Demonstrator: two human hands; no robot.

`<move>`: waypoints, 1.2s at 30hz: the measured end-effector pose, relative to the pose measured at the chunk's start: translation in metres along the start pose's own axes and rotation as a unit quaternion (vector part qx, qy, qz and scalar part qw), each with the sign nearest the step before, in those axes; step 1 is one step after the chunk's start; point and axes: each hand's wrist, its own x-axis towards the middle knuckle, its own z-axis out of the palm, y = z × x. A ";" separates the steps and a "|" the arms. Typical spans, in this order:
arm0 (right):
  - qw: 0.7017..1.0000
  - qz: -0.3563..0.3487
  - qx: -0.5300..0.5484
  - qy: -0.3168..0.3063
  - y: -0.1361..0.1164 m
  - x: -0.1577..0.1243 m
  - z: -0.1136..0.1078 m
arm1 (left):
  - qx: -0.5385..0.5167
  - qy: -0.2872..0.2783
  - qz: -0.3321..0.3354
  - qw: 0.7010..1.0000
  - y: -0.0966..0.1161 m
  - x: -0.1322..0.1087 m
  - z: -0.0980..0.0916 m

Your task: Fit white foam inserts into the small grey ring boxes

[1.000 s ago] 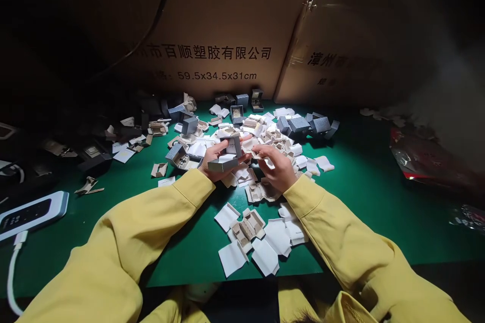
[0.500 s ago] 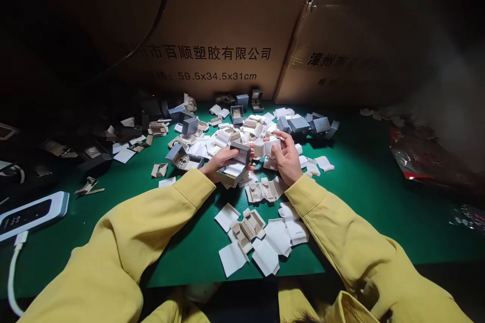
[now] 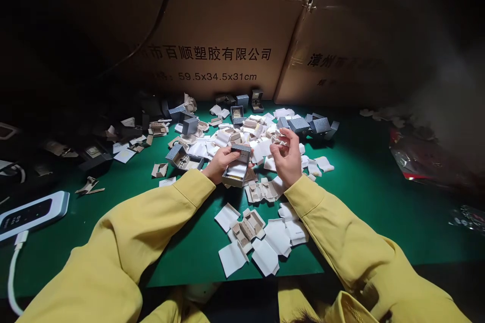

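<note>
We see the left hand (image 3: 219, 161) with its grip closed around a small grey box (image 3: 238, 161). The box is held just above the green worktop (image 3: 364, 186) near the middle of the view, its hinged lid standing open and a pale lining showing inside. At three o'clock of the box, close by but not touching it, the right hand (image 3: 287, 161) is raised with its fingers (image 3: 282, 137) curled together. We cannot tell whether that grip pinches something small or is empty.

Both arms wear yellow sleeves (image 3: 159, 222). A heap of white and beige inserts (image 3: 227, 137) spreads from the hands toward twelve o'clock. Closed grey boxes (image 3: 299, 124) sit at the heap's two o'clock edge. More folded inserts (image 3: 250, 229) lie at six o'clock of the hands. Cardboard cartons (image 3: 227, 35) stand along the far edge at twelve o'clock, and a white-rimmed device (image 3: 30, 212) with a cable lies at eight o'clock.
</note>
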 end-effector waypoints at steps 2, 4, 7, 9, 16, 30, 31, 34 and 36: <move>0.999 -0.004 -0.049 0.004 -0.004 0.000 -0.004 | 0.080 0.020 0.083 0.993 0.000 -0.002 0.004; 0.997 0.016 -0.048 -0.062 -0.008 -0.001 -0.006 | 0.204 0.024 0.173 0.963 0.000 -0.005 0.008; 0.983 0.079 0.020 -0.166 -0.010 -0.003 -0.004 | 0.358 0.006 0.267 0.895 0.000 -0.007 0.011; 0.971 0.124 0.080 -0.186 -0.010 -0.005 0.000 | 0.400 -0.013 0.303 0.865 -0.002 -0.006 0.011; 0.941 0.214 0.217 -0.146 -0.016 -0.008 0.008 | 0.435 -0.071 0.354 0.825 -0.009 -0.005 0.008; 0.938 0.238 0.219 -0.122 -0.004 -0.007 0.006 | 0.338 -0.035 0.240 0.909 0.002 -0.007 0.013; 0.945 0.223 0.204 -0.128 -0.003 -0.007 0.007 | 0.321 -0.022 0.235 0.917 0.002 -0.006 0.013; 0.963 0.172 0.147 -0.146 -0.002 -0.008 0.007 | 0.256 0.016 0.189 0.948 0.000 -0.004 0.009; 0.969 0.139 0.123 -0.162 -0.003 -0.008 0.007 | 0.210 0.042 0.153 0.965 -0.004 -0.002 0.007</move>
